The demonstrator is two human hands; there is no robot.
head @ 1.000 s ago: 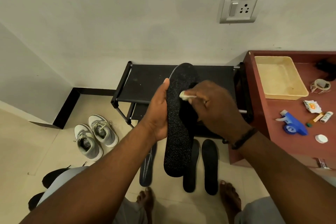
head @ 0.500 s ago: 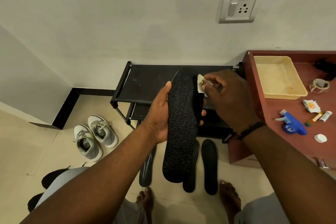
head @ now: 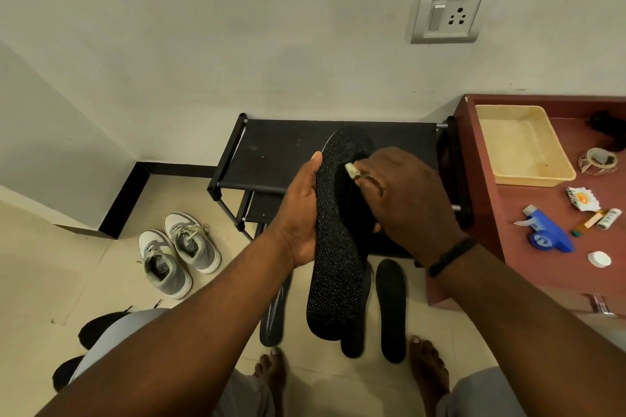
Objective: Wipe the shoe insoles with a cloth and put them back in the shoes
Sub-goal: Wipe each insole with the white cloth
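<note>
My left hand (head: 301, 213) grips a black speckled insole (head: 335, 264) by its left edge, toe end up, above the floor. My right hand (head: 403, 200) pinches a small whitish cloth (head: 350, 170) and presses it on the insole's upper part. Three more dark insoles lie on the tiles below: one at the left (head: 274, 318), one mostly hidden behind the held insole (head: 355, 338), one at the right (head: 391, 308). A pair of grey-and-white sneakers (head: 176, 250) stands on the floor to the left.
A black two-tier shoe rack (head: 271, 152) stands against the wall behind my hands. At the right is a red-brown table (head: 528, 257) with a beige tray (head: 523, 145), a blue spray head (head: 547, 232) and small items. My bare feet (head: 428, 369) are at the bottom; dark shoes (head: 98, 328) lie lower left.
My right hand moved the cloth from the insole's upper right edge back down and left onto its surface. The left hand keeps holding the insole in nearly the same place.
</note>
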